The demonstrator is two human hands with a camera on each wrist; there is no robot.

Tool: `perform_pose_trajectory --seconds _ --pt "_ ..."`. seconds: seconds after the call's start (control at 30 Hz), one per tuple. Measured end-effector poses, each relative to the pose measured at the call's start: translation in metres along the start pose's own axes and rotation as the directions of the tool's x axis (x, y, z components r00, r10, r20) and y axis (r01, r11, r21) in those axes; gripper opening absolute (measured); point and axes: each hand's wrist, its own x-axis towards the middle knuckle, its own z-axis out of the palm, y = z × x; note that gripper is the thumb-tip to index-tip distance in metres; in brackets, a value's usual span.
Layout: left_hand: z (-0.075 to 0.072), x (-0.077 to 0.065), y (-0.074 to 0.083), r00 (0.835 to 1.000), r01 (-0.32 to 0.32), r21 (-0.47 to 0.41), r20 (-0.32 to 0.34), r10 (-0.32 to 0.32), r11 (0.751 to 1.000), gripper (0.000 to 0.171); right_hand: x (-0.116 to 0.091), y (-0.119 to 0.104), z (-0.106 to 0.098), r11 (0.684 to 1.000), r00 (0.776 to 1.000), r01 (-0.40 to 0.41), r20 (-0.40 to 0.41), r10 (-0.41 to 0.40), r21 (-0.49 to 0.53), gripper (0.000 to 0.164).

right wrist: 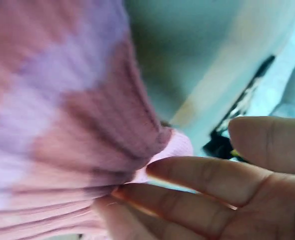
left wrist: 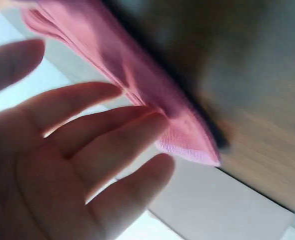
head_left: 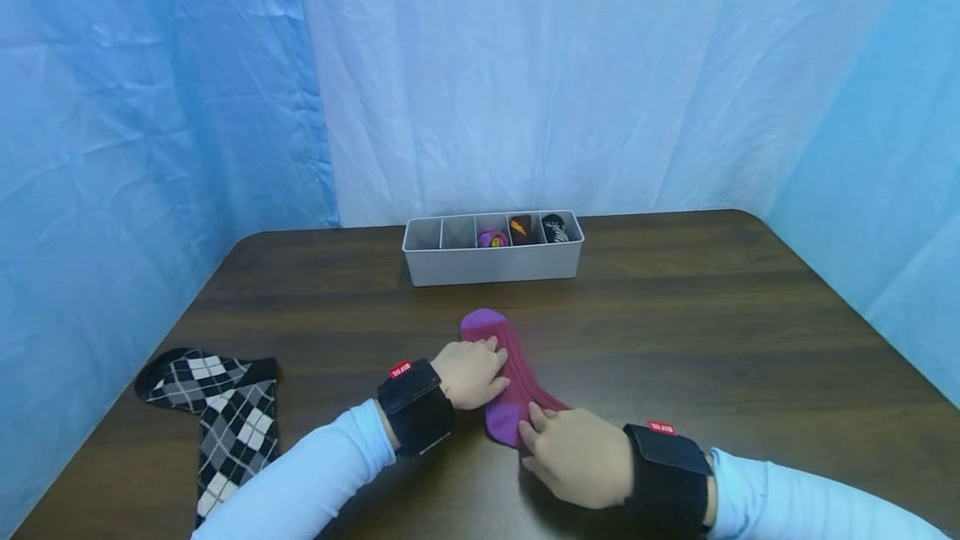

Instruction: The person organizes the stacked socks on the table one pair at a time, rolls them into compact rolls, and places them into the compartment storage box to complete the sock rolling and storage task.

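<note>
A maroon-pink sock (head_left: 517, 373) with purple toe and heel lies on the table, its toe pointing toward the grey box. My left hand (head_left: 471, 373) rests on its foot part; in the left wrist view the fingers (left wrist: 122, 135) are extended and loosely bent against the knit. Near the heel and leg, my right hand (head_left: 581, 452) touches the sock. The right wrist view shows ribbed, purple-banded fabric (right wrist: 87, 115) at the fingertips, with the thumb held apart from it. Part of the sock's leg is hidden behind the right hand in the head view.
A grey divided box (head_left: 495, 267) stands at the table's back; three of its compartments hold rolled socks, purple, brown and black. A black, grey and white argyle sock (head_left: 236, 423) lies at the left, partly behind my left sleeve. Blue sheets (head_left: 525, 82) surround the table.
</note>
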Motion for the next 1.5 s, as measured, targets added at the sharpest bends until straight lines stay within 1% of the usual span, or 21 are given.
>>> perform_pose_trajectory --seconds 0.07,0.13,0.2,0.3,0.4,0.47,0.53,0.6,0.63,0.7,0.87,0.97,1.13,1.23,1.3,1.4,1.47,1.5 --pt "0.0 0.002 -0.006 0.997 0.04 -0.025 0.067 -0.038 0.999 0.045 0.0 0.002 -0.002 0.994 0.997 0.057 0.039 -0.061 0.093 0.042" --pt "0.001 0.005 -0.012 0.993 0.044 -0.057 0.112 -0.037 0.997 0.046 -0.003 0.008 -0.004 0.979 0.991 0.093 0.076 -0.108 0.183 0.044" --pt "0.002 0.009 -0.019 0.991 0.025 -0.082 0.136 -0.014 0.996 0.045 -0.009 0.015 -0.005 0.961 0.987 0.111 0.087 -0.137 0.253 0.045" --pt "0.001 0.018 -0.028 0.989 -0.005 -0.093 0.147 0.018 0.996 0.042 -0.022 0.024 -0.005 0.937 0.987 0.11 0.075 -0.142 0.331 0.041" --pt "-0.002 0.028 -0.036 0.988 0.005 -0.102 0.154 0.01 0.995 0.041 -0.033 0.026 -0.004 0.898 0.984 0.143 0.035 -0.173 0.416 0.034" --pt "-0.003 0.035 -0.039 0.99 0.021 -0.099 0.144 -0.006 0.995 0.041 -0.038 0.023 -0.001 0.879 0.978 0.189 -0.008 -0.207 0.438 0.03" --pt "-0.005 0.041 -0.04 0.991 0.035 -0.109 0.134 -0.021 0.993 0.042 -0.039 0.018 0.002 0.873 0.971 0.227 -0.033 -0.236 0.432 0.03" --pt "-0.006 0.046 -0.039 0.991 0.044 -0.109 0.13 -0.03 0.993 0.045 -0.039 0.012 0.004 0.874 0.967 0.244 -0.034 -0.253 0.421 0.032" --pt "-0.006 0.049 -0.038 0.991 0.044 -0.11 0.128 -0.029 0.993 0.046 -0.037 0.009 0.005 0.876 0.965 0.248 -0.029 -0.26 0.414 0.034" --pt "-0.008 0.053 -0.034 0.99 0.043 -0.114 0.138 -0.027 0.993 0.047 -0.033 0.003 0.004 0.869 0.964 0.231 0.016 -0.264 0.438 0.038" --pt "-0.011 0.062 -0.026 0.985 0.043 -0.12 0.173 -0.021 0.992 0.046 -0.02 -0.007 0.0 0.851 0.95 0.239 0.069 -0.304 0.467 0.038" --pt "-0.013 0.067 -0.024 0.985 0.056 -0.112 0.166 -0.037 0.992 0.044 -0.014 -0.012 -0.002 0.862 0.946 0.263 0.06 -0.319 0.433 0.036" --pt "-0.015 0.074 -0.022 0.985 0.093 -0.074 0.151 -0.081 0.993 0.044 -0.007 -0.02 -0.005 0.909 0.954 0.26 0.059 -0.295 0.326 0.03" --pt "-0.015 0.077 -0.017 0.981 0.114 -0.05 0.162 -0.105 0.992 0.045 -0.005 -0.022 -0.006 0.925 0.957 0.258 0.059 -0.284 0.279 0.029" --pt "-0.014 0.078 -0.014 0.979 0.124 -0.032 0.164 -0.118 0.992 0.046 -0.005 -0.022 -0.005 0.928 0.957 0.259 0.058 -0.284 0.266 0.028" --pt "-0.012 0.081 -0.012 0.978 0.131 -0.021 0.163 -0.126 0.991 0.047 -0.006 -0.02 -0.003 0.928 0.958 0.252 0.067 -0.28 0.273 0.028" --pt "-0.009 0.082 -0.012 0.982 0.121 -0.022 0.149 -0.116 0.992 0.047 -0.006 -0.019 -0.002 0.927 0.961 0.238 0.069 -0.268 0.289 0.029" --pt "-0.009 0.082 -0.012 0.985 0.111 -0.037 0.14 -0.105 0.993 0.047 -0.007 -0.017 -0.002 0.926 0.963 0.227 0.071 -0.26 0.302 0.029"
